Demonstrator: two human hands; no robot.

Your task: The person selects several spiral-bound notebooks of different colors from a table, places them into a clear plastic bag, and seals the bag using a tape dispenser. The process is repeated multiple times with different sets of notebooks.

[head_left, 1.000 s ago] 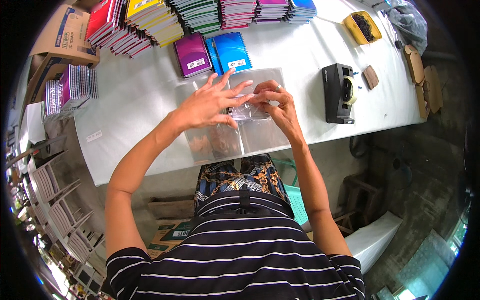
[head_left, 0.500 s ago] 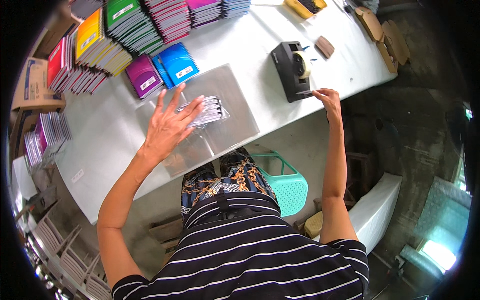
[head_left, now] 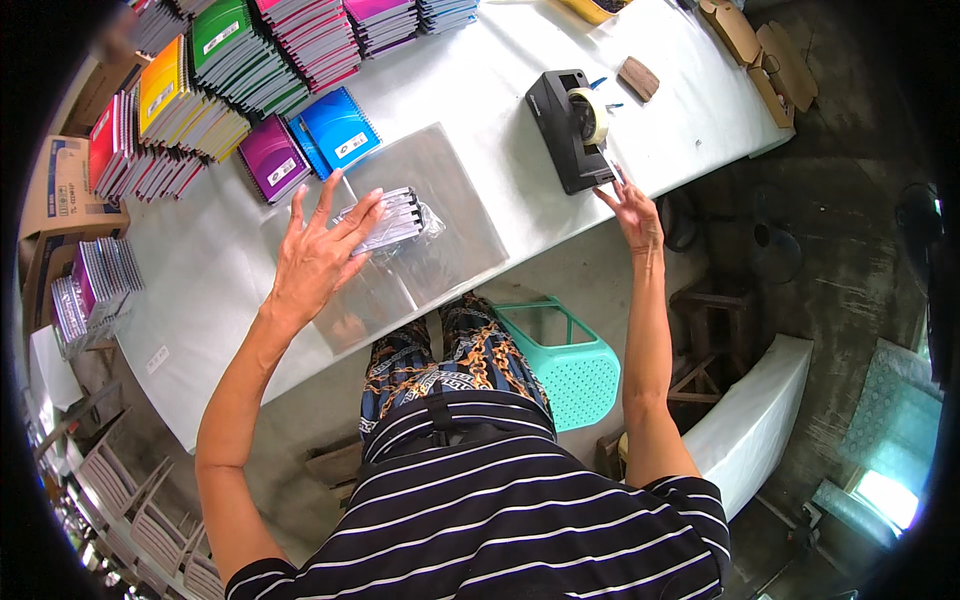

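Observation:
My left hand (head_left: 305, 262) has its fingers spread, the fingertips over a small bundle of notebooks (head_left: 398, 220) in clear plastic. Part of the bundle is hidden under the fingers. Beneath it lie clear plastic sheets (head_left: 455, 190) at the table's front edge. My right hand (head_left: 637, 218) is at the front end of a black tape dispenser (head_left: 555, 130), its fingers pinching the end of the clear tape (head_left: 612, 168), which runs down from the roll (head_left: 590, 118). A purple notebook (head_left: 272, 160) and a blue notebook (head_left: 340, 130) lie beyond my left hand.
Tall stacks of green notebooks (head_left: 235, 55), yellow notebooks (head_left: 180, 95) and red notebooks (head_left: 130, 150) line the table's far left. A brown block (head_left: 638, 78) lies beyond the dispenser. An open cardboard box (head_left: 765, 75) is at the right end. A green stool (head_left: 570, 385) stands below the edge.
The fingers of my right hand have shifted from the dispenser's front tip onto the tape, and a strip now shows between roll and fingers. My left hand stays on the bundle.

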